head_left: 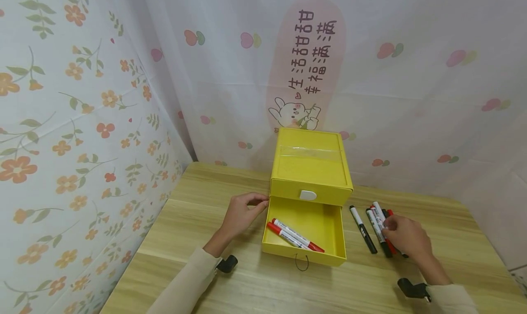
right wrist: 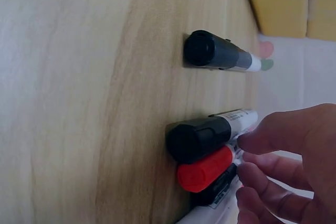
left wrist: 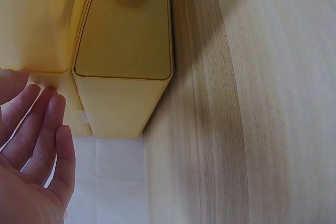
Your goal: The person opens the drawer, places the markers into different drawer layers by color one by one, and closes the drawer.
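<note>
Markers on table, nr yel. drawer

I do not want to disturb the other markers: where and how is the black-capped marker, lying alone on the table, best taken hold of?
Probably mid-barrel, from above, pinching across its long sides. The black-capped marker is slim and straight and lies flat on the table, with bare wood between it and the marker pile.
</note>
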A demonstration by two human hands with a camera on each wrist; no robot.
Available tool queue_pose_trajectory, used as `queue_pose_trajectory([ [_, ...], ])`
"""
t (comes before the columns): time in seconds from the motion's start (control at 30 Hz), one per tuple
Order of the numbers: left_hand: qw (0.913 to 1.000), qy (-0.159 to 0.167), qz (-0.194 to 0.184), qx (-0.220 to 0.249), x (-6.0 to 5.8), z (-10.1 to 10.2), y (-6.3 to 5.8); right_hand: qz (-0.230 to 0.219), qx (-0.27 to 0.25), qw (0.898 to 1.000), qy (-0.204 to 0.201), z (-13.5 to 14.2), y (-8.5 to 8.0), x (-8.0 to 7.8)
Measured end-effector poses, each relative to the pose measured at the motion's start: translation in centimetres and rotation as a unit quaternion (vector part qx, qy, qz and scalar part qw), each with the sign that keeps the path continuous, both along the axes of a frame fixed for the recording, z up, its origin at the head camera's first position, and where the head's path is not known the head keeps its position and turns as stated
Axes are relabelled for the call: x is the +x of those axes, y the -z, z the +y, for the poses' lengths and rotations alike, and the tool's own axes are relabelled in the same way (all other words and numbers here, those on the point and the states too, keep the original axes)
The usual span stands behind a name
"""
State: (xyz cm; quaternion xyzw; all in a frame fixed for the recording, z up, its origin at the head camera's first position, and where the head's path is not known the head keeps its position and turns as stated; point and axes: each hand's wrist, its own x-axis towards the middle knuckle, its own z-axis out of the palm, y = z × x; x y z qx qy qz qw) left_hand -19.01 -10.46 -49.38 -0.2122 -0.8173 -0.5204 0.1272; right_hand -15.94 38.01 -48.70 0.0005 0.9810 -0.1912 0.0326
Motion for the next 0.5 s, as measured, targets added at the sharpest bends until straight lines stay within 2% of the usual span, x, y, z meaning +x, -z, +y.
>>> queue_pose_trajectory([
  [0.23, 1.0000, -0.003, -0.002, -0.004, 0.0, 0.0, 0.0, -0.007, 0.004, 1.000, 0.018, 0.0, 0.4, -0.3],
  [0.5, 0.9999, -0.004, -0.009, -0.004, 0.0, 0.0, 0.1, -0.010, 0.012, 1.000, 0.021, -0.2, 1.1, -0.4],
])
